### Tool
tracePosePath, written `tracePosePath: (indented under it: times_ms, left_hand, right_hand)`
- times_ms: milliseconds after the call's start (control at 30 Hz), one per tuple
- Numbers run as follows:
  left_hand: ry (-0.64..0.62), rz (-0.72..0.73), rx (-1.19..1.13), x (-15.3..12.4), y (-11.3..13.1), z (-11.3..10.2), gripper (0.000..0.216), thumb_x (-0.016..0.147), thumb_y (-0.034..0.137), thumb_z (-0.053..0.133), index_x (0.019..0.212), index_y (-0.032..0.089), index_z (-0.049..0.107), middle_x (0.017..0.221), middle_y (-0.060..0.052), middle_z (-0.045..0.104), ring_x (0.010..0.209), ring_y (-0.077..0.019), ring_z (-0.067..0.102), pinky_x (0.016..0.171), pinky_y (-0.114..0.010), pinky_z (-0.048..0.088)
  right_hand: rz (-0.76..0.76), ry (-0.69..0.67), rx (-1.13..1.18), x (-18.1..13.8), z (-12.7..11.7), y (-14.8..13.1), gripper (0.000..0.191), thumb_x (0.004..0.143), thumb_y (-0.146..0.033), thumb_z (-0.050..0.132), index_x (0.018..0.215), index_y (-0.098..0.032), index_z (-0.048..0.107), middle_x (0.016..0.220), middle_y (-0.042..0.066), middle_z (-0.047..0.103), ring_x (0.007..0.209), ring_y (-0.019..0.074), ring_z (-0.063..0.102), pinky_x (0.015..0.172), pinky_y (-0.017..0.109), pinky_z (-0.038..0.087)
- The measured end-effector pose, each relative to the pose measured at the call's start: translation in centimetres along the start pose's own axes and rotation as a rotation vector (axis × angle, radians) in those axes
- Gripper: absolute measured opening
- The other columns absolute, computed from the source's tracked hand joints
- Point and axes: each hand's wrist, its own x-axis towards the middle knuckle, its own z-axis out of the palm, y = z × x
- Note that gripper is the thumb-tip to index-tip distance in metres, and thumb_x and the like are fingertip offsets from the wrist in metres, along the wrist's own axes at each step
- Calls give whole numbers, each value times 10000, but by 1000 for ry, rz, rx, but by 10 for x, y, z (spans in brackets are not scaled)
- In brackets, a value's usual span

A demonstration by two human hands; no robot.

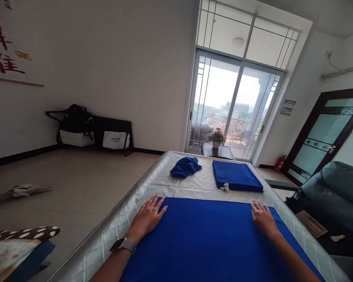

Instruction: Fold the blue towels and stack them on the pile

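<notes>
A large blue cloth (206, 239) lies flat and smooth over the near part of a white quilted mattress (153, 184). My left hand (148, 215) rests on the cloth's far left corner, fingers spread, with a grey-banded watch on the wrist. On the far right part of the same cloth lies my right hand (263, 217), palm down with its fingers stretched out. Beyond the hands, a crumpled blue cloth (185, 167) sits on the left, and a neatly folded blue stack (237, 175) with a white tag lies on the right.
Past the mattress stands a small dark table (219, 152) with a potted plant (216, 138). A dark leather sofa (333, 199) borders the right side. Against the wall is a black bench (113, 124) with a backpack (76, 117). Another person's foot (29, 190) shows at left.
</notes>
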Motion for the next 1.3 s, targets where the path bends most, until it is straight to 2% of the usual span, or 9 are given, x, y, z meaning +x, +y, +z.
tracePosePath:
  times_ms: [67, 167, 300, 433, 567, 800, 967, 1133, 1300]
  left_hand:
    - [14, -2, -22, 1, -2, 3, 678, 970, 587, 283, 1525, 203, 347, 1604, -118, 345, 1506, -270, 227, 1217, -482, 216]
    - [56, 18, -26, 2, -6, 9, 669, 966, 578, 313, 1510, 194, 382, 1586, -126, 378, 1496, -276, 257, 1213, -492, 228]
    - [100, 40, -22, 4, -7, 13, 633, 964, 542, 356, 1486, 191, 428, 1570, -126, 407, 1486, -286, 283, 1207, -495, 251]
    - [99, 47, -1, 4, -7, 13, 633, 959, 534, 373, 1477, 177, 445, 1567, -149, 405, 1475, -305, 306, 1200, -490, 269]
    - [125, 54, -16, 5, -9, 17, 621, 957, 531, 378, 1458, 178, 476, 1553, -149, 427, 1463, -313, 332, 1193, -506, 281]
    - [133, 53, -21, 6, -11, 17, 627, 952, 554, 374, 1465, 206, 467, 1557, -113, 431, 1464, -299, 334, 1193, -507, 290]
    - [82, 44, -22, 6, -14, 17, 627, 965, 546, 352, 1491, 212, 423, 1581, -112, 390, 1480, -285, 299, 1204, -509, 263]
    - [104, 62, -27, 7, -17, 21, 626, 958, 542, 352, 1490, 220, 423, 1572, -95, 411, 1486, -291, 282, 1199, -515, 273]
    - [100, 50, -28, 7, -14, 18, 635, 951, 555, 349, 1482, 218, 439, 1557, -97, 435, 1479, -301, 300, 1191, -516, 282]
  right_hand:
    - [-90, -26, -31, -4, 3, -46, 500, 1019, -404, 316, 1444, -220, 504, 1540, 94, 433, 1463, 268, 298, 1224, 489, 176]
    - [-317, -117, 62, -13, 8, -123, 581, 1025, -445, 218, 1518, -192, 391, 1578, 51, 369, 1478, 223, 273, 1231, 435, 176]
    - [-532, -145, 208, -21, 16, -212, 610, 1028, -491, 215, 1550, -191, 314, 1605, 52, 294, 1489, 221, 240, 1232, 446, 190]
    - [-614, -153, 286, -11, 33, -265, 634, 1026, -502, 232, 1557, -160, 283, 1616, 80, 256, 1491, 227, 230, 1228, 445, 208]
    - [-577, -178, 274, 5, 53, -284, 674, 1019, -518, 236, 1553, -109, 276, 1620, 110, 233, 1502, 233, 189, 1235, 437, 172]
    - [-555, -197, 268, 13, 61, -275, 657, 1022, -508, 203, 1569, -147, 238, 1630, 75, 200, 1509, 214, 157, 1238, 441, 131]
    - [-518, -248, 262, 12, 49, -243, 690, 1020, -527, 176, 1576, -117, 189, 1641, 87, 150, 1518, 217, 103, 1240, 434, 99]
    - [-440, -275, 199, 8, 37, -178, 708, 1011, -586, 127, 1586, -174, 141, 1650, 34, 101, 1521, 184, 63, 1240, 406, 76]
    - [-279, -262, 93, 9, 28, -79, 719, 994, -625, 123, 1583, -216, 174, 1649, 7, 134, 1518, 174, 85, 1236, 378, 70]
